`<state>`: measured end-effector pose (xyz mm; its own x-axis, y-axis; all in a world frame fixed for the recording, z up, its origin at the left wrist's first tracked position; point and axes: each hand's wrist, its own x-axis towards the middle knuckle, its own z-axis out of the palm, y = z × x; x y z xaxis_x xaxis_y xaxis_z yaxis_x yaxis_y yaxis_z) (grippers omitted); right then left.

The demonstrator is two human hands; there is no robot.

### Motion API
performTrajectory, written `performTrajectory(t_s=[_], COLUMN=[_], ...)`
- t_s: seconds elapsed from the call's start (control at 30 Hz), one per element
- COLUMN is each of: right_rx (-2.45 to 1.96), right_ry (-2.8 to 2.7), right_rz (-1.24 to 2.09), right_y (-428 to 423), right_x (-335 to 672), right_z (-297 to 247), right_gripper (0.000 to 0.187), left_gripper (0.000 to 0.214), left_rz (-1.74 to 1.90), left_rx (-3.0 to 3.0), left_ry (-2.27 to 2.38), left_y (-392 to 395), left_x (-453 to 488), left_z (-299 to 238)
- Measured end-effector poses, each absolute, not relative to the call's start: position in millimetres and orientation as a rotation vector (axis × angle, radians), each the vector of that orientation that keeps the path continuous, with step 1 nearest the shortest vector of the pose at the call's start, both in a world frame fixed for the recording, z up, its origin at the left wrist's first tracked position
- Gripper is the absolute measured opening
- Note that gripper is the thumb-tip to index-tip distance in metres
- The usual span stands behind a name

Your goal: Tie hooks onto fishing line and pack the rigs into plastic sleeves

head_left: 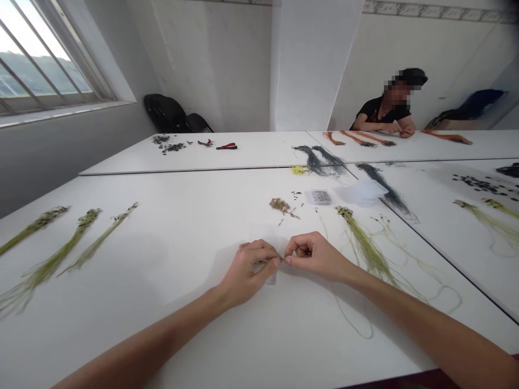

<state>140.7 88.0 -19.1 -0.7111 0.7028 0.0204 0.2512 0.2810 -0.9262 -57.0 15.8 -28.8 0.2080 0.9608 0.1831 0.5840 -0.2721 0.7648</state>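
Note:
My left hand (247, 273) and my right hand (318, 256) meet over the white table. Thumb and fingers of each are pinched on a tiny dark piece (283, 260), too small to name. Part of a small clear plastic piece (271, 280) shows beneath my left hand. Just beyond my fingers lies a pile of small brass-coloured metal clips (279, 205), with several black bits (297, 196) beside it. A bundle of yellow-green lines (365, 246) with dark ends rests right of my right hand. A loose pale line (344, 313) curves under my right forearm.
A clear box (320, 197) and a translucent plastic sheet (363, 190) lie ahead. More green bundles (83, 229) are at left. Dark-grey bundles (318, 159), yellow bits (299, 170) and red-handled pliers (227, 146) lie farther off. A person (385, 113) sits across, near orange bundles (359, 139).

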Motion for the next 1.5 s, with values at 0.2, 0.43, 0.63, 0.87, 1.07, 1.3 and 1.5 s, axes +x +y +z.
performTrajectory(t_s=[0.2, 0.43, 0.63, 0.87, 1.07, 1.3, 1.5], right_rx=[-0.853, -0.786, -0.766, -0.724, -0.694, -0.794, -0.822], right_ry=[-2.155, -2.154, -1.943, -1.845, -2.013, -1.969, -2.009], right_rz=[1.421, 1.536, 1.775, 1.861, 1.631, 1.453, 1.515], right_y=[88, 90, 96, 100, 93, 97, 102], right_x=[140, 142, 142, 142, 142, 143, 141], right_z=[-19, -16, -16, -21, -24, -24, -27], right_gripper=[0.008, 0.016, 0.024, 0.019, 0.020, 0.020, 0.022], left_gripper=[0.025, 0.025, 0.022, 0.024, 0.022, 0.023, 0.021], left_rz=[0.872, 0.885, 1.016, 1.200, 1.108, 0.984, 1.080], left_rx=[1.957, 1.982, 1.860, 1.704, 1.837, 2.149, 2.005], left_ry=[1.428, 1.456, 1.461, 1.526, 1.666, 1.521, 1.452], left_y=[16, 16, 15, 16, 19, 16, 14], left_x=[-56, -57, -57, -60, -58, -55, -56], left_z=[-31, -30, -26, -24, -31, -34, -30])
